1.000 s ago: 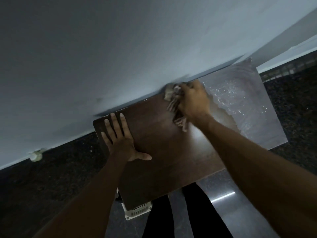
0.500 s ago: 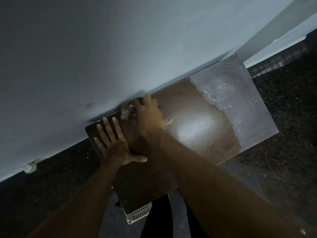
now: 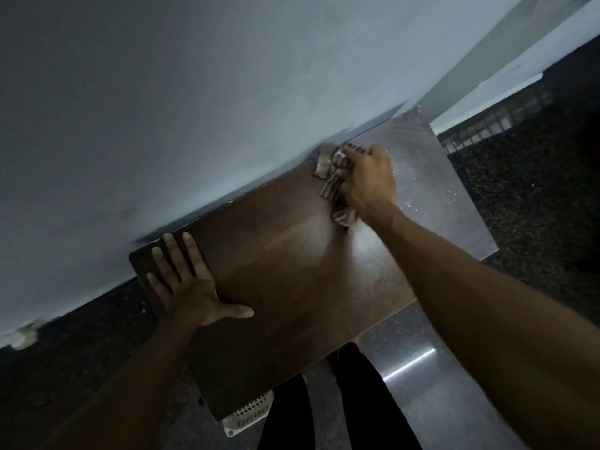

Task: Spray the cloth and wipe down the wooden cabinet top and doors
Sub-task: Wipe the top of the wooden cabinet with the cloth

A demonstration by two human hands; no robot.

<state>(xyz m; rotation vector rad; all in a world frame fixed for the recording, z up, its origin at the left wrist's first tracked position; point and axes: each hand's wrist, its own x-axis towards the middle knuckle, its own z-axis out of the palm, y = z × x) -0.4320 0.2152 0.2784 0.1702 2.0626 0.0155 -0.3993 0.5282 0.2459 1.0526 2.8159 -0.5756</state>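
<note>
The dark wooden cabinet top (image 3: 285, 271) runs along the pale wall. Its right end looks grey and speckled with dust or droplets. My right hand (image 3: 368, 181) grips a crumpled striped cloth (image 3: 334, 183) and presses it on the top near the wall, at the edge of the grey patch. My left hand (image 3: 188, 284) lies flat with fingers spread on the left end of the top. The cabinet doors are hidden below the top.
A pale wall (image 3: 227, 108) stands directly behind the cabinet. A white slotted basket (image 3: 248, 414) peeks out under the front edge. Dark speckled floor (image 3: 535, 196) surrounds the cabinet. My legs in dark trousers (image 3: 324, 401) stand at the front. A small pale object (image 3: 22, 337) lies by the wall at left.
My right hand swept the cloth left along the wall to beside my left hand, then back right to the grey patch's edge. My left hand stayed flat in place.
</note>
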